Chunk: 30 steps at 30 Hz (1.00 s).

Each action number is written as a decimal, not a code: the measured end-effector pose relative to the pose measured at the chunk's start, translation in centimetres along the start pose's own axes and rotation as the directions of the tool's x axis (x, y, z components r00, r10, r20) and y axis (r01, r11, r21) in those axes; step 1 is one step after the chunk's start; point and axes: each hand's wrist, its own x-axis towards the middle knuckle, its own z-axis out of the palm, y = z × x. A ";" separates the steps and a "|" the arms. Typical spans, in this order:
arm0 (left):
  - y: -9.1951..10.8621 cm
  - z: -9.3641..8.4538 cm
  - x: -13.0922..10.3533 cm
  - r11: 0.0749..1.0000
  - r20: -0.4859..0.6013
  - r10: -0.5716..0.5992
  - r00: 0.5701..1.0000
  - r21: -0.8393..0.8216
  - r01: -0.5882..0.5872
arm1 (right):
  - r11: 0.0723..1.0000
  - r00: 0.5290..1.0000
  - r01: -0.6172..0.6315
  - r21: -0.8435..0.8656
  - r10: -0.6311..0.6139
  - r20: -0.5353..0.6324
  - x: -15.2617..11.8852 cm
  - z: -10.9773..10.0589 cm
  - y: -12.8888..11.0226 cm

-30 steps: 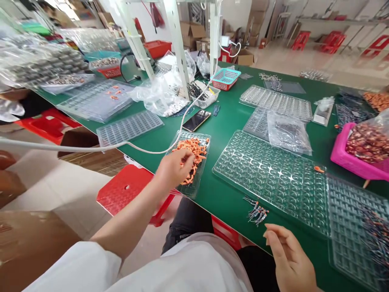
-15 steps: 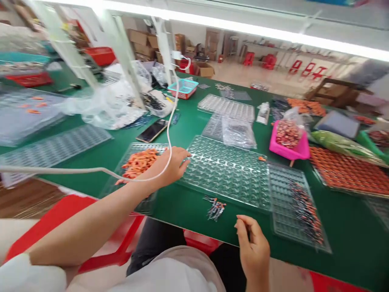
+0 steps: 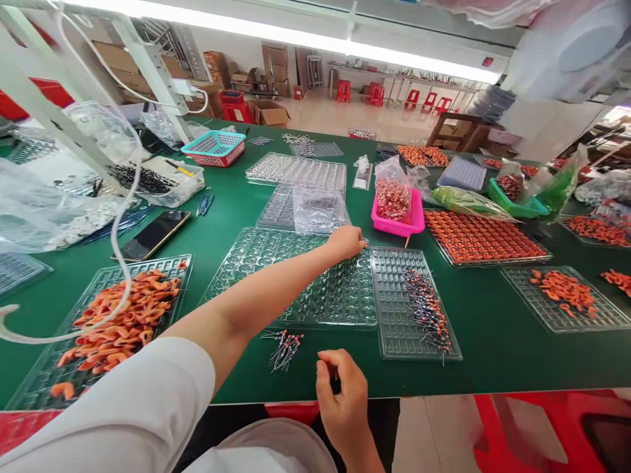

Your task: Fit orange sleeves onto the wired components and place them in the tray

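My left hand reaches across the clear moulded tray to its far right corner. Its fingers are closed together at the tray's edge; what they hold, if anything, is hidden. My right hand hovers over the table's front edge, thumb and forefinger pinched, with nothing I can make out between them. A small pile of thin wired parts with orange tips lies between the tray and that hand. Beside the tray, a narrower clear tray carries many similar wired parts. A heap of curved orange pieces covers another tray at left.
A pink basket with a bag of reddish pieces stands behind the narrower tray. Right of it lies a tray filled with orange pieces. A phone rests at left, under a hanging white cable. A flat plastic bag overlaps the back trays.
My view has turned right. My left hand has moved from the clear tray's left side to its far right corner, where a small orange piece was visible before. My right hand keeps its pinch.
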 end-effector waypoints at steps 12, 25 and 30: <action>1.3 -0.4 -1.0 0.983 -0.106 -0.078 0.991 -0.173 0.059 | 0.997 1.000 -0.021 0.080 0.020 0.007 0.4 -0.4 -0.2; -3.7 -4.5 -26.9 0.549 0.095 -0.136 0.986 -0.821 0.154 | 0.973 0.957 -0.229 0.025 0.220 0.186 0.4 -1.9 -0.1; -6.9 -1.6 -32.3 0.461 0.127 -0.256 0.958 -0.855 0.236 | 0.986 0.939 -0.105 -0.128 0.140 0.313 2.1 -1.0 -1.6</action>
